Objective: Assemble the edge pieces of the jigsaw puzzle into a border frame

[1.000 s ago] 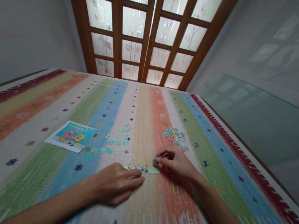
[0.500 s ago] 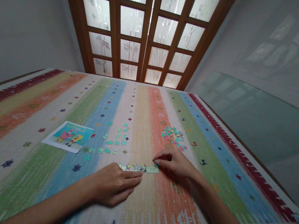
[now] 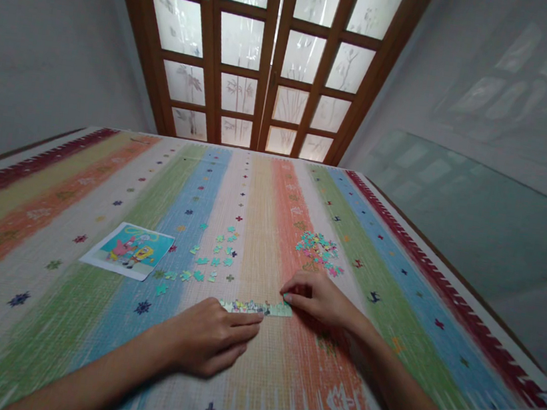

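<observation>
A narrow strip of joined jigsaw pieces (image 3: 277, 310) lies across the tan stripe of the tablecloth. My left hand (image 3: 213, 338) rests on the cloth at its near left side, fingers stretched out and their tips at the strip's lower edge. Just above the strip's right end, my right hand (image 3: 319, 297) is closed in a pinch on a small teal jigsaw piece (image 3: 287, 297), mostly hidden by the fingertips. Loose teal jigsaw pieces (image 3: 201, 261) lie scattered beyond my left hand. Past my right hand sits a heap of mixed jigsaw pieces (image 3: 318, 248).
A printed cartoon picture (image 3: 129, 250) lies flat on the left. The striped tablecloth (image 3: 271, 225) covers the large table, whose front edge is close to me. Wooden doors with frosted panes (image 3: 272, 63) stand behind it, and a glass panel (image 3: 480, 199) is at the right wall.
Both hands hold nearly the same positions. The teal piece in my right fingertips has shifted very slightly; the view has moved a little.
</observation>
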`<state>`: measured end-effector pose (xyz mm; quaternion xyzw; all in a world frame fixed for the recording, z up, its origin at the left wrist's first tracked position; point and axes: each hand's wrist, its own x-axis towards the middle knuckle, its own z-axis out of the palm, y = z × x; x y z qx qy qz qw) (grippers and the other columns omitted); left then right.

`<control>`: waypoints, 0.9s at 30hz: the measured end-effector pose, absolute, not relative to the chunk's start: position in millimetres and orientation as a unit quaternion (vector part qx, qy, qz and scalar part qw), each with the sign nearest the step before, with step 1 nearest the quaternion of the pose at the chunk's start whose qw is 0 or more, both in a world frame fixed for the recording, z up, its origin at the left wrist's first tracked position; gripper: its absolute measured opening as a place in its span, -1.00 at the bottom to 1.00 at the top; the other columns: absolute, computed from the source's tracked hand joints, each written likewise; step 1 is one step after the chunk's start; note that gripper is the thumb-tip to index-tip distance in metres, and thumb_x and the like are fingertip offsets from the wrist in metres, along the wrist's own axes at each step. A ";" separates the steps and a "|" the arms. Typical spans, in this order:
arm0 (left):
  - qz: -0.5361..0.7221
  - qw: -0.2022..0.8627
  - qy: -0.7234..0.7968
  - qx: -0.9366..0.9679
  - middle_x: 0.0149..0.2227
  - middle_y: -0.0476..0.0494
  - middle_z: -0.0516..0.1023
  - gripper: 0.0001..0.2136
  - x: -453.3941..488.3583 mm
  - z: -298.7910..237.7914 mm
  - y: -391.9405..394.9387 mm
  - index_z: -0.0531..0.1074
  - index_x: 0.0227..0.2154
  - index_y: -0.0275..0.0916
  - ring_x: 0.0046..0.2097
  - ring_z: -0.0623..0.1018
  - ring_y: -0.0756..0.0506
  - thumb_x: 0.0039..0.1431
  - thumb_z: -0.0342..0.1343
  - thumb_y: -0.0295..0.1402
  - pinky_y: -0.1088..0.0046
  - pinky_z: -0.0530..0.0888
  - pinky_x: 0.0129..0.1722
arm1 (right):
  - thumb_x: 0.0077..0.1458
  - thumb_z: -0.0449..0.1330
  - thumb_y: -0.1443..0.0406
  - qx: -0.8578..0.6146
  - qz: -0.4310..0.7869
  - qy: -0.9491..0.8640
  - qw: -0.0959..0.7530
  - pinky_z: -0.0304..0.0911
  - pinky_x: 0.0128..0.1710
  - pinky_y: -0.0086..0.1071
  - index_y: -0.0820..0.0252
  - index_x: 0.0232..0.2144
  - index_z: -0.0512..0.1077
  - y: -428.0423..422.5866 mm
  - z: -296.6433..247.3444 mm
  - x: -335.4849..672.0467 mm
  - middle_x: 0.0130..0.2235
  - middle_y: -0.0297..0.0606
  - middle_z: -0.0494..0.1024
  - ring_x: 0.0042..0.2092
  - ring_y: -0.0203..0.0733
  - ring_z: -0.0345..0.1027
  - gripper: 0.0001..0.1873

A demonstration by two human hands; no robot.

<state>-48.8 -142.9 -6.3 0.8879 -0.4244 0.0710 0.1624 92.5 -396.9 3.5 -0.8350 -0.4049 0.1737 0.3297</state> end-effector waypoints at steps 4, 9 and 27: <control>0.062 0.157 -0.422 0.891 0.11 -0.23 0.61 -0.72 -49.2 -6.0 -143.0 0.46 0.03 -0.27 -0.23 0.68 -0.10 0.36 -0.06 -0.41 0.38 0.48 -0.48 | 0.17 0.31 0.43 -0.838 0.170 -0.409 0.318 0.30 -0.29 -0.34 0.18 -0.28 0.62 -398.3 -0.4 93.6 -0.33 -0.23 0.60 -0.30 -0.20 0.41 -0.90; 0.063 0.164 -0.421 0.890 0.09 -0.23 0.62 -0.71 -48.8 -5.8 -143.1 0.46 0.04 -0.24 -0.28 0.67 -0.09 0.37 -0.07 -0.41 0.39 0.49 -0.49 | 0.18 0.32 0.40 -0.844 0.152 -0.418 0.301 0.29 -0.25 -0.31 0.18 -0.28 0.59 -399.5 0.3 93.3 -0.30 -0.21 0.59 -0.28 -0.18 0.40 -0.94; 0.067 0.154 -0.427 0.889 0.10 -0.26 0.61 -0.70 -48.8 -6.5 -143.2 0.44 0.07 -0.27 -0.31 0.67 -0.08 0.37 -0.06 -0.41 0.37 0.52 -0.49 | -0.01 0.44 0.27 -0.834 0.174 -0.464 0.242 0.16 -0.32 -0.35 0.18 -0.22 0.47 -405.2 12.9 88.0 -0.30 -0.30 0.48 -0.32 -0.21 0.31 -0.69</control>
